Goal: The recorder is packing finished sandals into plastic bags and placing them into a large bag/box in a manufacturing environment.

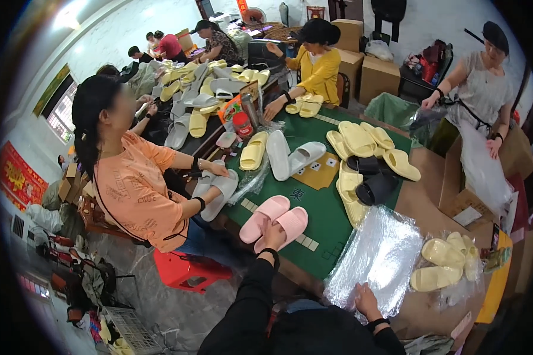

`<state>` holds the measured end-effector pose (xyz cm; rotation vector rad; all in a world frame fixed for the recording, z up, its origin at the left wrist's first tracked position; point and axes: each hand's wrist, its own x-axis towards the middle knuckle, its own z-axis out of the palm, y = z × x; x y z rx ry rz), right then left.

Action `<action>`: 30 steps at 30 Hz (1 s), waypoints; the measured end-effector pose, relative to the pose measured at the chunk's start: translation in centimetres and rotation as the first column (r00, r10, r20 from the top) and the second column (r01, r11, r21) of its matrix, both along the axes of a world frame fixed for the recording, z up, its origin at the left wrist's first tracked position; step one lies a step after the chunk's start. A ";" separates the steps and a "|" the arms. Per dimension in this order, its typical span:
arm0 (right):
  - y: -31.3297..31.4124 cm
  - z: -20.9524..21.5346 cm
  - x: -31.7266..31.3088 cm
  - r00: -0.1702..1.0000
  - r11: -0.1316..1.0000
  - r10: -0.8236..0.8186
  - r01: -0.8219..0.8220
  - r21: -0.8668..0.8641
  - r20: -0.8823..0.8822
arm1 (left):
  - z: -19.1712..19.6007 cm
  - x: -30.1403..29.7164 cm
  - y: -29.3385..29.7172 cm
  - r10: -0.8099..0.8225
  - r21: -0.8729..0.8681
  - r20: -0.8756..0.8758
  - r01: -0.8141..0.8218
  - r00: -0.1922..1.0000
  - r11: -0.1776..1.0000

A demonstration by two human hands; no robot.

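My left hand (272, 238) is closed on a pair of pink slippers (266, 216) at the near left edge of the green table mat (302, 254). Its fingers are at the open heel end of the right-hand slipper. My right hand (367, 302) is at the near edge of a stack of clear plastic bags (379, 254), fingers bent against the film. The bags lie flat and shiny, partly over the mat. Right of them, pale yellow slippers (441, 260) rest on the brown tabletop, some in clear film.
Grey slippers (287, 157), yellow slippers (358, 139) and black slippers (376, 186) lie across the mat. A person in orange (142, 183) handles grey slippers at left. A person in yellow (317, 71) sits opposite; another (479, 89) stands by a cardboard box (465, 198). A red stool (186, 269) stands left.
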<state>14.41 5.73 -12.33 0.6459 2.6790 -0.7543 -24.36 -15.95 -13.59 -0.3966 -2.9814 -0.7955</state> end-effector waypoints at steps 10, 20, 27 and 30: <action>0.6 -0.6 -0.8 0.998 1.000 0.029 -0.029 -0.005 0.059 | 0.9 2.8 2.4 -0.086 -0.124 0.152 0.106 0.985 0.987; 1.6 -0.8 -0.9 0.982 0.999 0.042 -0.039 -0.018 0.186 | 3.3 15.1 13.6 -0.576 0.394 0.346 0.442 0.741 0.806; 2.7 -2.8 2.5 0.988 0.986 0.148 -0.151 -0.076 -0.041 | 6.6 23.0 19.0 -0.635 0.314 0.445 0.554 0.632 0.771; 3.8 2.3 4.1 0.938 0.931 0.310 -0.268 -0.246 0.153 | 0.1 23.7 20.1 -0.682 0.348 0.419 0.588 0.599 0.730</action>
